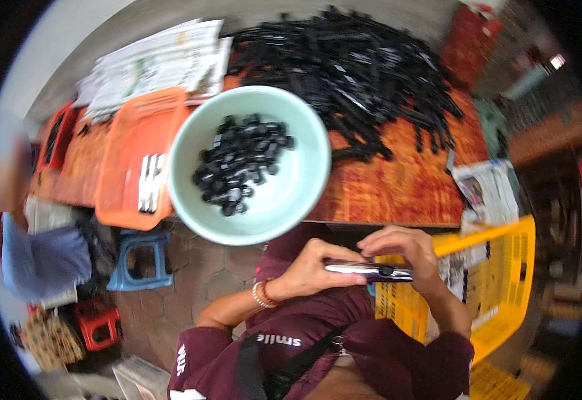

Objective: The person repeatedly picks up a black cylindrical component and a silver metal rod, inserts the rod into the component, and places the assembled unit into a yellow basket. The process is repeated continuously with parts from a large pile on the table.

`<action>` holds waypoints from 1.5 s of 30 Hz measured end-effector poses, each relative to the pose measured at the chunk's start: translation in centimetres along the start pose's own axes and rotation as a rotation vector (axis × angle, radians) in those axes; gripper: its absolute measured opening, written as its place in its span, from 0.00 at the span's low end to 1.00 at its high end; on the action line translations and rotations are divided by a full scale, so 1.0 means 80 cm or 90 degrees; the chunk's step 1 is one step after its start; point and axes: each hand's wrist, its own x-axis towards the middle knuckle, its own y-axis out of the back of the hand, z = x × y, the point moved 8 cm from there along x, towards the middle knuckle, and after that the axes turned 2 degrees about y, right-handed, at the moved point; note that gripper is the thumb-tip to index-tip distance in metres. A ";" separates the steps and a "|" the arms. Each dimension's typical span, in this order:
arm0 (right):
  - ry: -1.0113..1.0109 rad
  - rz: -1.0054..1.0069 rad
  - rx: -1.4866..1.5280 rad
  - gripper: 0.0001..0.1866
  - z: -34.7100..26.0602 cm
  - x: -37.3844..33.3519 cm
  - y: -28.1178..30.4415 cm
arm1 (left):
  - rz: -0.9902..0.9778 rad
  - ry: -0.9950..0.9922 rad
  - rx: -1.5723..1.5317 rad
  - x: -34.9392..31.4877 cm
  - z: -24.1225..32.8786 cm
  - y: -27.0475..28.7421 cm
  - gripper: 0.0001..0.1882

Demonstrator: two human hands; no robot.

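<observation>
My left hand (309,269) grips the left part of a slim, shiny silver-and-black bar-shaped piece (364,269), held level in front of my body. A small dark round spot shows on the bar towards its right end. My right hand (411,252) curves around that right end, its fingers arching above the bar. Just beyond my hands, a pale green basin (297,193) holds many small black cap-like parts (244,160). A large heap of long black parts (351,73) covers the far side of the table (397,193).
Left of the basin, an orange tray (121,167) contains several white-silver strips (149,183), with newspapers (157,63) behind it. A yellow crate (514,287) stands at my right. On the left are a blue stool (137,263), a red stool (97,325) and another person (44,260).
</observation>
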 end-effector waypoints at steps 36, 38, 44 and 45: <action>-0.084 0.685 -0.317 0.10 0.023 -0.186 0.184 | 0.606 0.312 0.966 -0.325 -0.091 0.661 0.24; -0.069 0.744 -0.327 0.10 0.020 -0.205 0.194 | 0.699 0.223 0.983 -0.278 -0.017 0.572 0.26; -0.110 0.950 -0.347 0.22 0.033 -0.319 0.255 | 0.679 -0.181 0.591 -0.178 0.097 0.394 0.22; -0.100 0.998 -0.310 0.22 0.032 -0.333 0.265 | 0.654 -0.166 0.522 -0.167 0.103 0.357 0.20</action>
